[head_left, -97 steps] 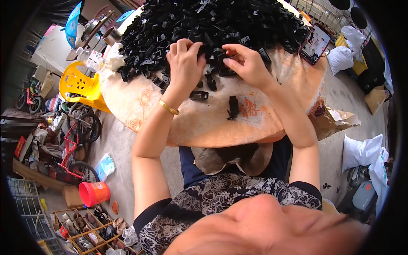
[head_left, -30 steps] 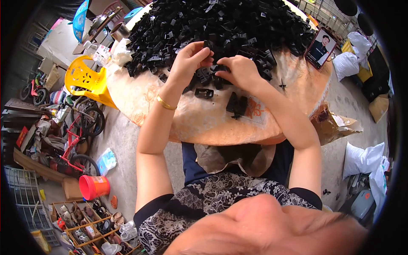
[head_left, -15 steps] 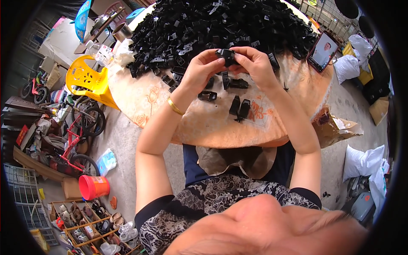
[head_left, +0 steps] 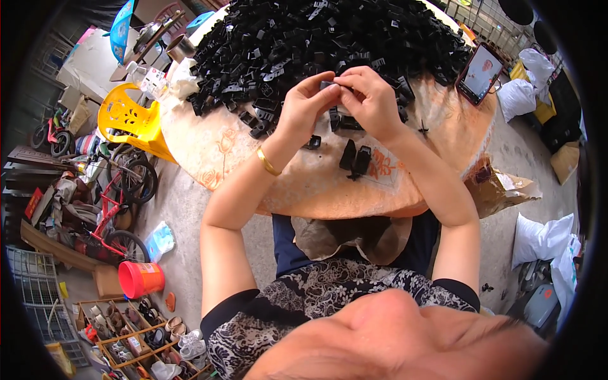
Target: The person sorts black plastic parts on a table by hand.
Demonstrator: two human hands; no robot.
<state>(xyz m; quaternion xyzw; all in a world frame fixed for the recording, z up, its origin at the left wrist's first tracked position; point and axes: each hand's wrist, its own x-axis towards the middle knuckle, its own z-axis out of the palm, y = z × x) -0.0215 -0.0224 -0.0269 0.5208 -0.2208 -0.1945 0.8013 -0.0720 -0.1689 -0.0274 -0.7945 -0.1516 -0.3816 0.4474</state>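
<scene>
Left hand (head_left: 300, 109) and right hand (head_left: 372, 101) pinch a small black, seemingly plastic piece (head_left: 327, 85), mostly finger-hidden, before a heap of black angular parts (head_left: 285, 47); apparently mid-manipulation, the next move calls for steady fingertips.

"Where does this view look from?"
"Head-worn fisheye, facing down and forward over the table (head_left: 228, 168)."
"How near?"
"The face (head_left: 386, 335) is closest, along the bottom; the left hand (head_left: 303, 109) and right hand (head_left: 370, 101) are farther off, above centre."
</scene>
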